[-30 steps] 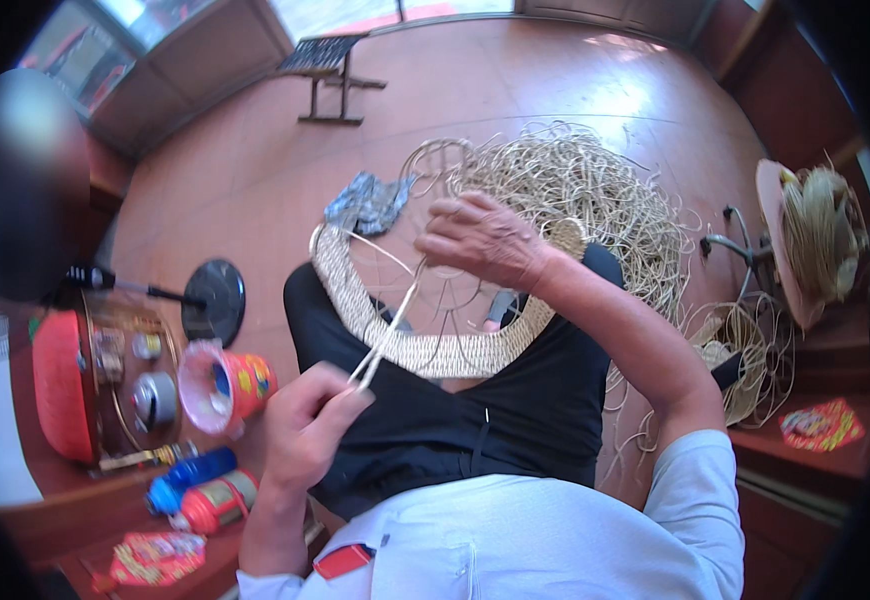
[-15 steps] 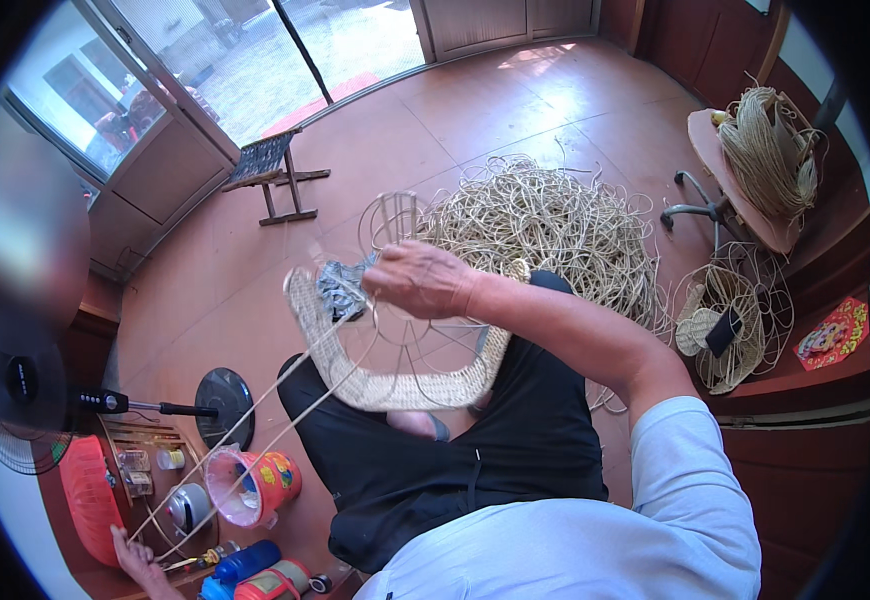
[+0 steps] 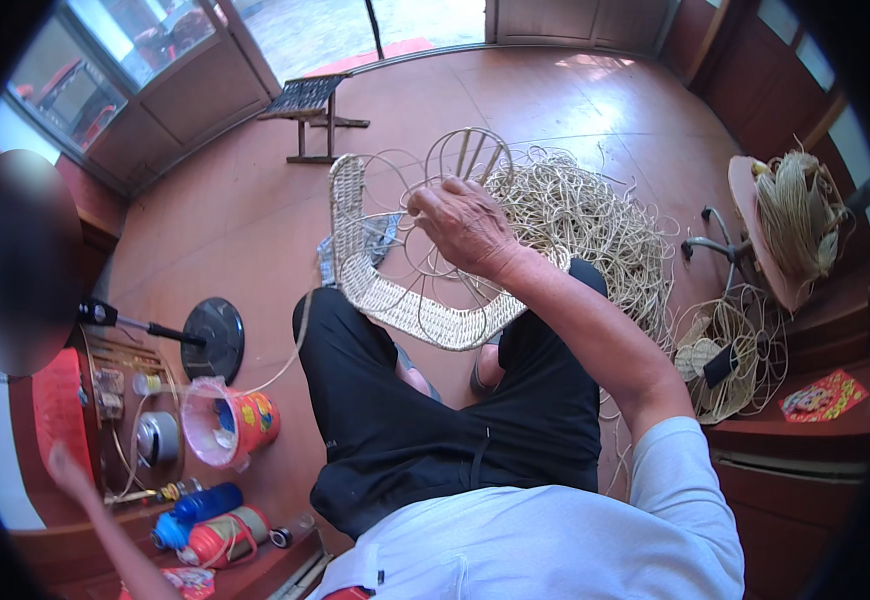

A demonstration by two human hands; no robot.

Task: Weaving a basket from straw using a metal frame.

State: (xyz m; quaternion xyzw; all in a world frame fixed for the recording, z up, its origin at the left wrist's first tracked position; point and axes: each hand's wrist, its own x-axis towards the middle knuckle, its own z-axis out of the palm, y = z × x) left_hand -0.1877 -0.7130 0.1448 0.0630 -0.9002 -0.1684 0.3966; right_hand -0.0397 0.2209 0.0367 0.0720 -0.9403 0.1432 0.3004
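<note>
Woven piece (image 3: 405,309): strand (image 3: 294,358), earlier taut, now slack.

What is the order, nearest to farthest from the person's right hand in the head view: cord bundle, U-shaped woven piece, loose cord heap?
From the right hand:
1. U-shaped woven piece, right at the hand
2. Loose cord heap, beyond it, rightward
3. Cord bundle, far right
</note>
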